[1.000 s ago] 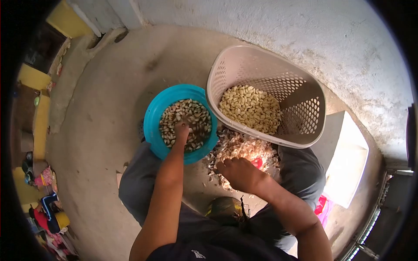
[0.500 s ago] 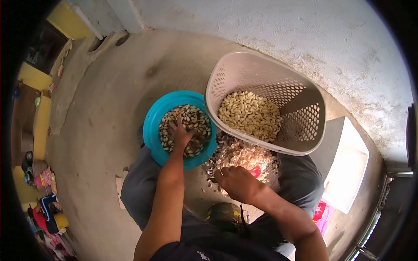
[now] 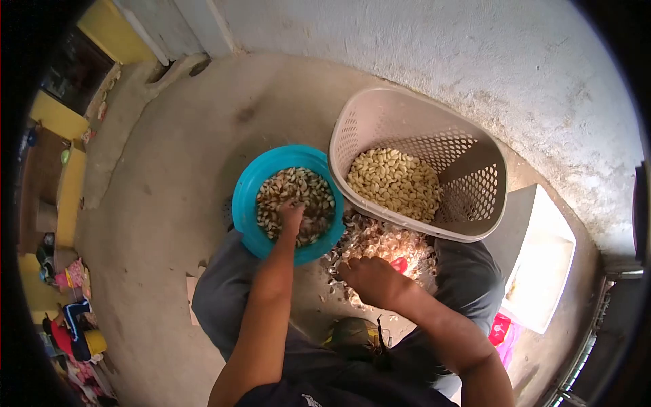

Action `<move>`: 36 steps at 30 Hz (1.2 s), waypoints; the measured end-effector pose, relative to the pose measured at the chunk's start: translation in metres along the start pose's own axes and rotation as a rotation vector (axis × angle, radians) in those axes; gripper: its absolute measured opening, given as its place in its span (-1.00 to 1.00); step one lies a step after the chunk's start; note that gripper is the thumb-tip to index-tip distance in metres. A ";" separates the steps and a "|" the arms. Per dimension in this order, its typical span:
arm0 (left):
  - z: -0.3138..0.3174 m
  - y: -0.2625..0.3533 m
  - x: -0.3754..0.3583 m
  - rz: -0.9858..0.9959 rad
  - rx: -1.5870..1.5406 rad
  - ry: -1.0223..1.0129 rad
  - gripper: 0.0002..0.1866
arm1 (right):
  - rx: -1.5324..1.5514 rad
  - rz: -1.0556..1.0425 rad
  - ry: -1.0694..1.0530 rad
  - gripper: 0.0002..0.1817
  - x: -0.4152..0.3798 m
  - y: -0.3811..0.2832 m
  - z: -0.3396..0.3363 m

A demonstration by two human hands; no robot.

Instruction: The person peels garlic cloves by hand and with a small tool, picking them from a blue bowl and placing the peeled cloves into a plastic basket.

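Observation:
A blue basin holds unpeeled garlic cloves in brownish water. My left hand reaches into it, fingers drawn together around a garlic clove that is mostly hidden. Over a heap of papery garlic skins my right hand is closed in a fist. A red-handled tool shows just beside its knuckles, with the rest hidden by the hand. Peeled cream-coloured cloves fill the bottom of a beige perforated basket right of the basin.
A white box-like container stands beyond my right knee, with a pink and red item near it. The rough wall runs behind the basket. Clothes and coloured items lie along the left side of the concrete floor.
My left hand's spread fingers have drawn together in the basin. The right fist stays over the skins with little change. The whole view has shifted slightly.

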State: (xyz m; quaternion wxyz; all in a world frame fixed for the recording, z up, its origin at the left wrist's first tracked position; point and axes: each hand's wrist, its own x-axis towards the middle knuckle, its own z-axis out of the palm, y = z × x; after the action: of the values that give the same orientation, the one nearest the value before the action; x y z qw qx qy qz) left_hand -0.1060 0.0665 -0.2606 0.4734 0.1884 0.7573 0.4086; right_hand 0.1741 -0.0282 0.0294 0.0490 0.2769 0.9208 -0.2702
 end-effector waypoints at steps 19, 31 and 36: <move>-0.099 0.211 -0.117 -0.102 -0.657 -0.241 -0.73 | -0.092 0.060 0.143 -0.67 -0.024 0.009 -0.026; -0.061 0.205 -0.194 -0.100 -0.735 -0.339 -0.79 | 0.716 -0.002 0.535 -0.70 0.043 0.021 -0.066; -0.051 0.214 -0.206 -0.072 -0.781 -0.409 -0.87 | 0.644 -0.105 0.675 -0.75 0.129 0.021 -0.090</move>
State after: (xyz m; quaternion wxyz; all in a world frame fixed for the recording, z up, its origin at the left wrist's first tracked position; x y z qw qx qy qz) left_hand -0.0733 0.0325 0.0371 0.6633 0.0460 0.4428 0.6016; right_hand 0.0818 0.0961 0.0645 -0.3556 0.3033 0.7673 -0.4391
